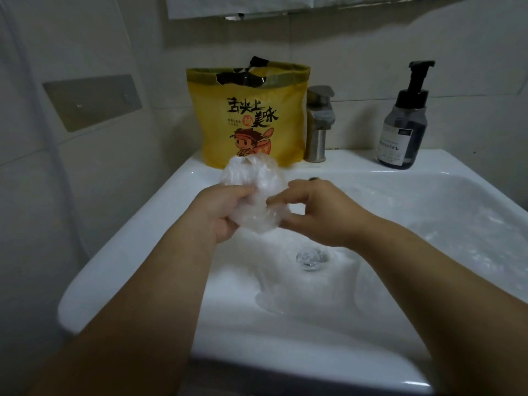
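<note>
Two hands hold one crumpled clear plastic bag over the sink.

Both forearms reach in from the front edge. The left hand point(221, 208) grips the plastic bag point(257, 190) from the left, its fingers curled tightly into the lower folds. The right hand point(317, 212), fingers bent, pinches the bag's right side with its fingertips. The bag is raised above the back left part of the white sink point(120, 252), just in front of its back rim and off the basin floor. The drain point(311, 258) lies lower, in the basin's middle. On the back rim stand a yellow printed bag point(251, 118), a metal faucet point(318, 124) just beside it, and a dark pump bottle point(404, 124) toward the back right corner.
</note>
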`<action>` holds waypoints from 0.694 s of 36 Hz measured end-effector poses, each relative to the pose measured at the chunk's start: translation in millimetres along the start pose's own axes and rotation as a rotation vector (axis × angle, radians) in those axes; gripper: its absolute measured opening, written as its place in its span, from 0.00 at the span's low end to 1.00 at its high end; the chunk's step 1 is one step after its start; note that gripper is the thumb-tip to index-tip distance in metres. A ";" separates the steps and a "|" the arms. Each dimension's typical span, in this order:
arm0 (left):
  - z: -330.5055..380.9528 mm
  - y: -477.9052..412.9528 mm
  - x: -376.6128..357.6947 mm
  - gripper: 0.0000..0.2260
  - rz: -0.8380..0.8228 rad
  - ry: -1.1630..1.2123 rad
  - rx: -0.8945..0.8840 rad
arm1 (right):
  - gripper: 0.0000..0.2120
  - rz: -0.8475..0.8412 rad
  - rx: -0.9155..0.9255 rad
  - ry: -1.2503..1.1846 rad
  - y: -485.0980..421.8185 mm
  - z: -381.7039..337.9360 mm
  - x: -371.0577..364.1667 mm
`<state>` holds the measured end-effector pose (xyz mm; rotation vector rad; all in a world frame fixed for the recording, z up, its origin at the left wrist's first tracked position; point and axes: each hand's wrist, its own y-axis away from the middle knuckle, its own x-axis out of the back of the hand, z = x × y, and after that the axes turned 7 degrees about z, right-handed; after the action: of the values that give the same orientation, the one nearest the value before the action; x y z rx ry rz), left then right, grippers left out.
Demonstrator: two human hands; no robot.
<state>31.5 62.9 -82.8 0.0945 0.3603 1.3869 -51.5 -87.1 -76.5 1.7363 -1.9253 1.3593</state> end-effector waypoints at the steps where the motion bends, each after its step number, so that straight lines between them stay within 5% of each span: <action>1: 0.1 0.5 -0.9 0.07 -0.008 -0.005 -0.043 | 0.11 0.008 -0.034 -0.049 0.1 -0.9 0.9; 7: 1.5 8.8 -7.2 0.09 -0.183 0.015 -0.188 | 0.24 0.150 -0.309 -0.266 -3.9 -0.3 1.0; 16: -1.6 13.6 -9.8 0.13 -0.336 -0.085 -0.220 | 0.15 0.369 -0.502 -0.398 -9.6 6.0 -1.2; 20: -2.2 14.6 -8.8 0.14 -0.391 -0.116 -0.197 | 0.28 0.204 -0.819 -0.733 -11.7 5.8 3.6; 22: -2.4 15.8 -8.7 0.13 -0.422 -0.125 -0.177 | 0.22 0.101 -0.871 -0.922 -10.8 3.4 6.3; 25: -1.7 16.3 -7.0 0.10 -0.435 -0.135 -0.143 | 0.17 0.193 -0.829 -1.073 -11.2 4.4 8.1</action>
<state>14.6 58.9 -78.6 -0.0084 0.1549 0.9657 -42.3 -94.4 -68.0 1.9121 -2.5715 -0.5725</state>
